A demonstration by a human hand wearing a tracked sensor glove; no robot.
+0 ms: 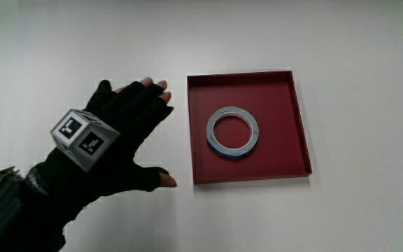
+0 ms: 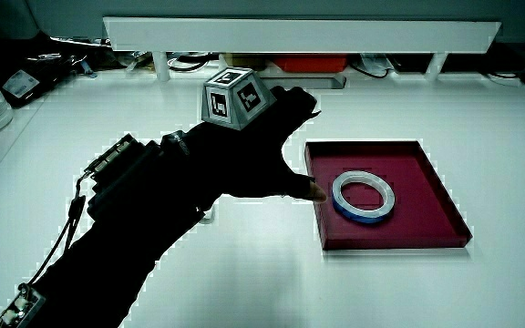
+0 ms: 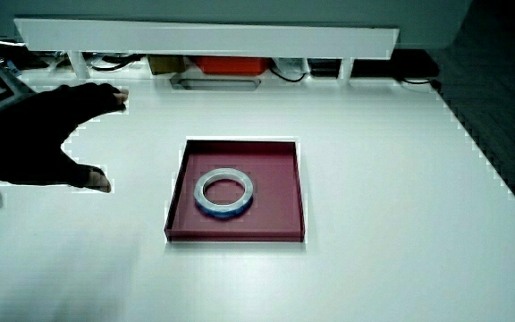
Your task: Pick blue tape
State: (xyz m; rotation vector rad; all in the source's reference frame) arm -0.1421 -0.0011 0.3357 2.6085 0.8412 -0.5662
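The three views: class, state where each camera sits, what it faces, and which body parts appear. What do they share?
Main view: above the table, looking down; hand, forearm.
A side view: person's side, looking forward and down toward the partition; hand, forearm.
A side view: same direction; hand only.
Shared: blue tape lying in the red tray.

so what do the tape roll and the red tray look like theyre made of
Blue tape: likely plastic adhesive tape wound in a flat ring, its pale top face catching light, blue showing only at the edge. Red tray: matte dark red with thin upright walls and crisp corners, probably plastic or coated card; the look leaves it open.
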